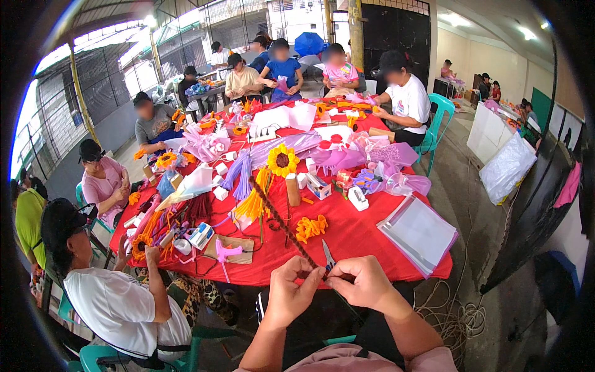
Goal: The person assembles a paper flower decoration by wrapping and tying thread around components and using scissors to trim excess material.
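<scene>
Evidently both hands work at the red table's near edge: left hand pinches the brown twisted stem taut, while right hand grips, seemingly, small scissors against it.

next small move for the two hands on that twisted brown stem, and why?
Probably a slight close of the small scissors held by the right hand. Their blades point up beside the long twisted brown stem, which the left hand pinches near its lower end while the rest slants up over the red table cover. Whether the blades are open is unclear.
</scene>
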Demonstrator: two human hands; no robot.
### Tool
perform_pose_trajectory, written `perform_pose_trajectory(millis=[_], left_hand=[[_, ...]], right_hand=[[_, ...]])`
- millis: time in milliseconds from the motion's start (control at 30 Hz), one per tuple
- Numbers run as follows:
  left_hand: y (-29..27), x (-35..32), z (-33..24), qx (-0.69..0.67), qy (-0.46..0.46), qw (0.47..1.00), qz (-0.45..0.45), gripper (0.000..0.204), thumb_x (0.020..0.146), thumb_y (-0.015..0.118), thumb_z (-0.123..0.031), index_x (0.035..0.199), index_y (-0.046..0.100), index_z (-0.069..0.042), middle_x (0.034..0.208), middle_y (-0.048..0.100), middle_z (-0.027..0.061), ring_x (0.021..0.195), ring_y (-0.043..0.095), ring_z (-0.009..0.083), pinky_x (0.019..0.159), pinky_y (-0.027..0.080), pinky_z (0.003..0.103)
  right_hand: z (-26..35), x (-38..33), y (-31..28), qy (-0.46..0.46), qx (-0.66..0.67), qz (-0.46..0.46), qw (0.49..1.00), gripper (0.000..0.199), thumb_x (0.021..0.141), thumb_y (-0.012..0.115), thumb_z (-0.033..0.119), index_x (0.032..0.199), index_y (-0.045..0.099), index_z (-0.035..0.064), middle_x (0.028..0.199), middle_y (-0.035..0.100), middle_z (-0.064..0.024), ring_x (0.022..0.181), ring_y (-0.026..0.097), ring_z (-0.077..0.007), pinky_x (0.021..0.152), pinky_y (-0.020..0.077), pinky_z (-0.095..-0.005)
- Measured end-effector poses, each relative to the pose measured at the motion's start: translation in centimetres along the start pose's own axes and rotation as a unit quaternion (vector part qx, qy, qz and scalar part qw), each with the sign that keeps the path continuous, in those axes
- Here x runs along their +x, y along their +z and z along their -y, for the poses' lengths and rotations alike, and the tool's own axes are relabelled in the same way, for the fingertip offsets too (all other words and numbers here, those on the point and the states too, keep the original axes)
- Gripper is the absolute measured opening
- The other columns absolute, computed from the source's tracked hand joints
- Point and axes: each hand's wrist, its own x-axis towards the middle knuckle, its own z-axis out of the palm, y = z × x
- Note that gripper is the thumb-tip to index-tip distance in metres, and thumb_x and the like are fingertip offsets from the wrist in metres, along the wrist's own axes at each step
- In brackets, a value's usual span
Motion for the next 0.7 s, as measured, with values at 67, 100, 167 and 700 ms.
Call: perform_pose_trajectory(millis=[67,100,167,700], left_hand=[[1.0,0.2,-0.5,0.050,-0.007,0.998,-0.037,0.014,0.082,0.068,-0.002,0.077,0.056,0.003,0.064,0.061,0.0070,0.060,0.057,0.0073,0.053,0.044,0.024],[1.2,0.2,-0.7,0.078,-0.011,0.995,-0.058,0.015,0.082,0.068,-0.003,0.076,0.056,0.003,0.063,0.060,0.0075,0.058,0.056,0.0073,0.052,0.044,0.024],[1.2,0.1,-0.2,0.081,-0.029,0.995,-0.050,0.012,0.083,0.067,-0.002,0.079,0.057,0.002,0.065,0.061,0.0056,0.060,0.057,0.0076,0.055,0.044,0.023],[-1.4,0.2,-0.9,-0.309,-0.038,0.917,0.250,0.010,0.085,0.065,-0.004,0.092,0.058,0.000,0.086,0.057,0.0059,0.077,0.053,0.0146,0.068,0.042,0.028]], right_hand=[[0.3,-0.2,0.6,-0.047,-0.099,-0.069,0.992,0.009,0.075,0.067,0.006,0.074,0.060,0.0008,0.067,0.060,-0.0164,0.058,0.062,-0.0313,0.052,0.0458,-0.0378],[0.3,-0.4,1.2,-0.033,-0.147,-0.079,0.985,0.010,0.074,0.066,0.006,0.071,0.058,0.0005,0.067,0.060,-0.0175,0.064,0.061,-0.0376,0.054,0.0466,-0.0397],[0.3,-0.5,1.5,-0.051,-0.190,-0.071,0.978,0.008,0.075,0.065,0.005,0.073,0.059,0.0005,0.067,0.060,-0.0174,0.062,0.062,-0.0331,0.053,0.0459,-0.0368],[-0.3,-0.6,-1.6,0.153,0.335,0.223,0.903,0.011,0.081,0.068,0.011,0.078,0.065,0.0007,0.064,0.058,0.0006,0.053,0.048,-0.0033,0.048,0.0347,-0.0174]])
